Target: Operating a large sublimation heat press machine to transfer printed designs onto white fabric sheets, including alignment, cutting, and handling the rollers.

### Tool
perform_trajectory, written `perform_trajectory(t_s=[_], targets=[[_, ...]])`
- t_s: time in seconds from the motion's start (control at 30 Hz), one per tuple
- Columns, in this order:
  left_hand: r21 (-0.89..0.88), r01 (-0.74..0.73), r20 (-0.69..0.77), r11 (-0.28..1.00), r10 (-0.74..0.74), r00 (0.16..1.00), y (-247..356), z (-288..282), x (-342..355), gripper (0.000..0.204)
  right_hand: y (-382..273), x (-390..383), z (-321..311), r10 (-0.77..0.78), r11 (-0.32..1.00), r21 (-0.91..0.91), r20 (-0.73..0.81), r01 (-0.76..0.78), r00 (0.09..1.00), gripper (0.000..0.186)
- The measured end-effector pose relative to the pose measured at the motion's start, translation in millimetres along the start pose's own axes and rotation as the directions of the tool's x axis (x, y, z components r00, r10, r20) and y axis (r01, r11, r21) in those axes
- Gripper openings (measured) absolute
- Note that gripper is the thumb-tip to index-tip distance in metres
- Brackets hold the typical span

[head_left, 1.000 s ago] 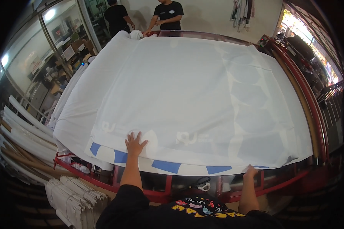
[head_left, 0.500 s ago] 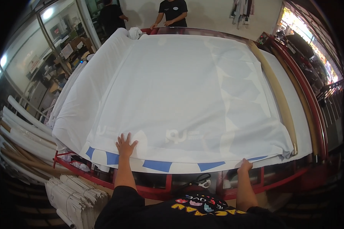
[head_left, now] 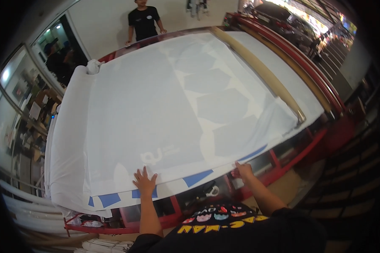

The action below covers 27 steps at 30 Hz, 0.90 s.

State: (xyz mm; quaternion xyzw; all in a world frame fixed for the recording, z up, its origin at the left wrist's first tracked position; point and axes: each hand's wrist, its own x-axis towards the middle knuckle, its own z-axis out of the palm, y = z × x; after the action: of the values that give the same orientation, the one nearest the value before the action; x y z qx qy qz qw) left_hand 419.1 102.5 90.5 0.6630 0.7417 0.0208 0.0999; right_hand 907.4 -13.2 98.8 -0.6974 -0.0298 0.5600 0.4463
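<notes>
A large sheet of thin white fabric (head_left: 143, 97) lies over a printed sheet whose pale shapes show through. Along the near edge, the printed sheet's blue patches (head_left: 197, 178) stick out past the fabric. My left hand (head_left: 145, 181) rests flat on the fabric by this edge, fingers spread. To the right, my right hand (head_left: 243, 171) is closed at the edge, thumb and fingers pinching the fabric's border. Wrinkles run through the fabric at its near right corner. A thick white fabric roll (head_left: 68, 139) lies along the left side.
A long brown cardboard tube (head_left: 264, 69) lies across the right part of the red-framed table (head_left: 278, 162). Something with a white ring-shaped handle (head_left: 213, 191) sits below the near edge. Behind the table stands a person in black (head_left: 143, 23). White rolls (head_left: 25, 198) are stacked at lower left.
My view has turned and tilted, so the table appears slanted. My left hand stays spread on the fabric; my right hand still pinches near the edge. The fabric's near right corner lies differently.
</notes>
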Motion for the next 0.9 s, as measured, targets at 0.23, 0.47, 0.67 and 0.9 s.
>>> perform_trajectory(t_s=[0.23,0.47,0.67,0.9], targets=[[0.064,0.02,0.108,0.998,-0.026,0.994,-56,10,2,0.086,44,-29,-67,-0.305,0.919,-0.285,-0.084,0.271,0.949,0.019],[0.002,-0.039,0.142,0.999,0.039,0.989,-25,22,4,0.067,16,1,-153,-0.49,0.859,-0.357,-0.373,0.366,0.788,0.012],[-0.065,-0.092,0.143,0.994,0.1,0.985,18,27,-19,0.056,-77,81,-194,-0.629,0.745,-0.591,-0.466,0.309,0.622,0.026],[-0.05,-0.216,0.047,0.975,0.219,0.975,18,27,-23,0.048,-173,180,-225,-0.596,0.701,-0.705,-0.495,0.109,0.632,0.045]])
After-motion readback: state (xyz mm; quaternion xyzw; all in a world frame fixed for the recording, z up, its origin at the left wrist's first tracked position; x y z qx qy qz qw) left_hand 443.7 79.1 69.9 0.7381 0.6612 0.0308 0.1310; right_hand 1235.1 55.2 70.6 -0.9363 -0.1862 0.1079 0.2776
